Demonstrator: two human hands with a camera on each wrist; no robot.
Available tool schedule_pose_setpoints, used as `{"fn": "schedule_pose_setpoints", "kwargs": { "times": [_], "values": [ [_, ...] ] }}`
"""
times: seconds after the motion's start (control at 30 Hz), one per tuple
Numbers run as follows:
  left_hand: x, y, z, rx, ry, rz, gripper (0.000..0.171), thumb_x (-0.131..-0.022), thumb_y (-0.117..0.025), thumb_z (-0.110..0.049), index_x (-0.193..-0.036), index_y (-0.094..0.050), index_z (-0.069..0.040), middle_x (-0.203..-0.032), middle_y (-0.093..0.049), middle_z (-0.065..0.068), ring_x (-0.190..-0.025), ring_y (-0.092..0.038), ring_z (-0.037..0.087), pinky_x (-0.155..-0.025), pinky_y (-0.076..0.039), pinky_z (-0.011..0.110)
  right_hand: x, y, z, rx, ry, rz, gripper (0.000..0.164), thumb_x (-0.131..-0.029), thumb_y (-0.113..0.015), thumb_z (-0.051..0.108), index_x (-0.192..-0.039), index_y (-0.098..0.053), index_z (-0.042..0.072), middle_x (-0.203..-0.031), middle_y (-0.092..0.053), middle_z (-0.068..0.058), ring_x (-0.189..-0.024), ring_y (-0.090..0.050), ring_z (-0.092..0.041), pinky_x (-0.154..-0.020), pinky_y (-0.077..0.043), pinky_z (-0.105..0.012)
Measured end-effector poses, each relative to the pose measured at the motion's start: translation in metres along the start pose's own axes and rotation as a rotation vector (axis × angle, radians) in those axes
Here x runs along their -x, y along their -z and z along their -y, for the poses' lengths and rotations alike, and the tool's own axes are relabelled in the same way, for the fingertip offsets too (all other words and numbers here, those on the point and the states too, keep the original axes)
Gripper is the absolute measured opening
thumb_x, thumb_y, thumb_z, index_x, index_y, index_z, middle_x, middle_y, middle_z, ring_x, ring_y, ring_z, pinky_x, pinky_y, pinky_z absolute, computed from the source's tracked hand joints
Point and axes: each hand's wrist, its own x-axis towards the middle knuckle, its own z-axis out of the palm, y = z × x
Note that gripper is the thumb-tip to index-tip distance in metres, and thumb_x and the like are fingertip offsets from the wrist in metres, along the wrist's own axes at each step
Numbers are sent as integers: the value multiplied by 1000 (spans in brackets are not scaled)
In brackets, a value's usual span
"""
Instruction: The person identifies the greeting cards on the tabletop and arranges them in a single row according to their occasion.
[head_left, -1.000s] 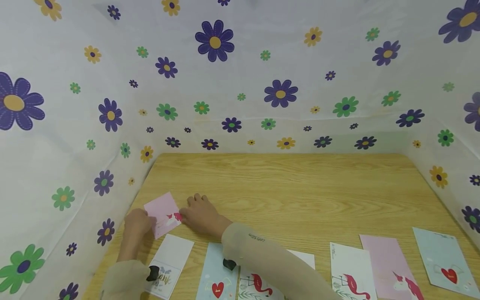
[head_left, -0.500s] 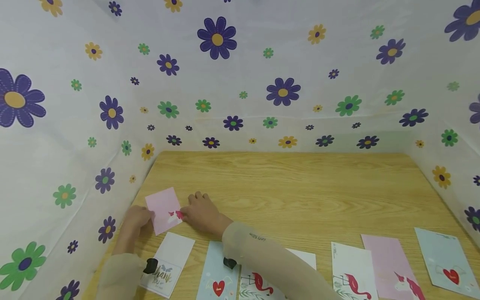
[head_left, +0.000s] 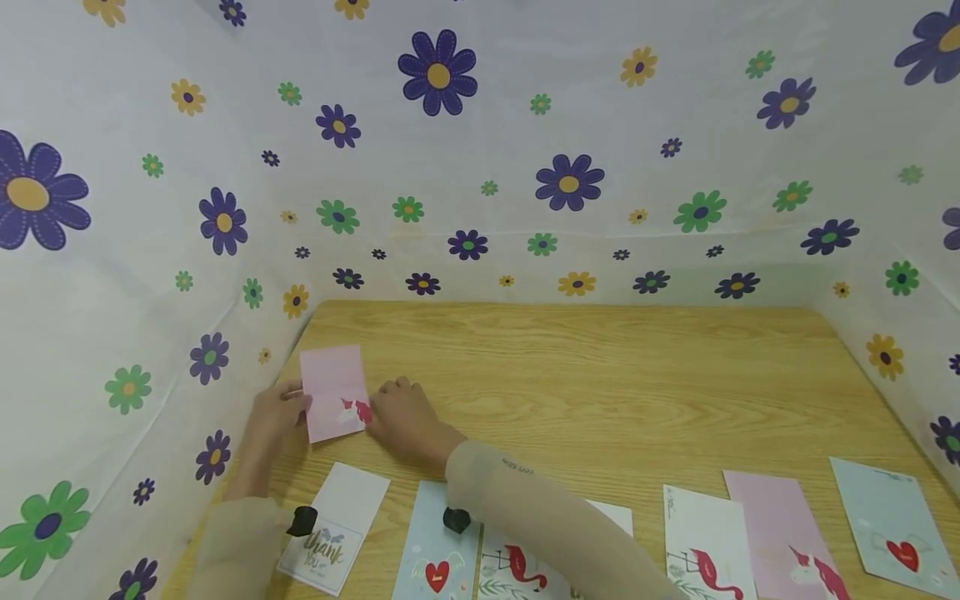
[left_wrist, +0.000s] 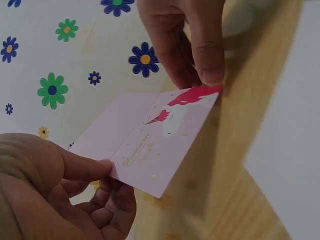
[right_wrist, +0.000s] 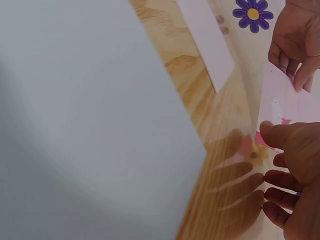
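Clearly; left grip (left_wrist: 45, 192) pinches pink card (left_wrist: 162, 142); gold lettering (left_wrist: 136, 151) legible left-wrist only

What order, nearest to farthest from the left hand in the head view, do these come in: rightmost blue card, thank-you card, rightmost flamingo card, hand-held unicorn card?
From the left hand:
1. Hand-held unicorn card: pinched in its fingers.
2. Thank-you card: just below, toward the person.
3. Rightmost flamingo card: well to the right.
4. Rightmost blue card: farthest right.
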Motion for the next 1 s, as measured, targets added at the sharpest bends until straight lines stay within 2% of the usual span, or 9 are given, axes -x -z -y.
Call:
{"fn": "schedule_pose_setpoints", "kwargs": {
  "times": [0.07,0.17,0.23,0.3,0.4,0.5,0.67,0.77,1.0],
  "values": [
    [-2,3,-6,25,-13,12,48,-106,-52,-9,-147,-44,13,-139,-54,36,-103,-66,28,-80,-56,24,-3,1,-3,-130,-47,-25,33,-104,-60,40,-118,-72,12,-120,-70,-4,-113,-59,-22,-98,-50,-38],
    [-9,4,-14,40,-28,40,49,-107,-52,-13,-151,-43,9,-143,-53,32,-112,-63,29,-86,-56,23,-6,4,-9,-411,-124,-85,30,-104,-62,32,-119,-73,8,-111,-73,-2,-102,-63,-16,-93,-53,-31],
    [-14,3,-18,75,-26,40,51,-108,-52,-15,-152,-42,7,-146,-52,30,-120,-61,33,-90,-55,24,-7,8,-12,-581,-173,-137,29,-104,-63,28,-120,-73,6,-102,-73,0,-92,-63,-12,-86,-53,-26],
    [-21,0,-23,101,-14,18,51,-108,-53,-16,-153,-43,4,-147,-52,28,-124,-59,34,-91,-55,23,-9,13,-14,-681,-205,-178,25,-105,-62,24,-115,-75,5,-91,-70,3,-80,-59,-11,-75,-52,-23],
    [-31,-6,-30,147,14,-42,50,-106,-56,-17,-151,-47,3,-146,-54,25,-124,-59,33,-90,-55,23,-11,20,-16,-741,-238,-231,23,-105,-61,19,-112,-75,2,-79,-64,4,-70,-53,-8,-64,-46,-20],
    [-39,-13,-37,175,37,-101,47,-105,-58,-18,-148,-52,1,-144,-56,22,-121,-60,30,-90,-55,23,-15,23,-16,-804,-281,-305,23,-104,-62,13,-116,-73,-3,-80,-66,1,-65,-53,-5,-58,-45,-18],
    [-46,-21,-46,216,-6,-175,42,-103,-60,-14,-142,-57,4,-139,-60,22,-114,-63,27,-88,-55,20,-20,26,-14,-955,-363,-431,24,-101,-66,7,-121,-69,-6,-87,-74,-7,-66,-61,-4,-57,-50,-17],
    [-47,-22,-49,227,-39,-180,40,-103,-59,-11,-140,-58,5,-137,-61,24,-113,-64,28,-86,-55,19,-22,28,-13,-980,-392,-469,25,-100,-66,6,-123,-68,-5,-85,-73,-7,-66,-61,-4,-58,-49,-17],
    [-50,-25,-47,185,-38,-137,41,-104,-57,-8,-144,-56,2,-138,-59,23,-122,-60,31,-91,-54,21,-25,23,-11,-977,-413,-527,26,-97,-69,4,-122,-70,-4,-79,-72,-4,-62,-58,-3,-54,-46,-17]
  ]
}}
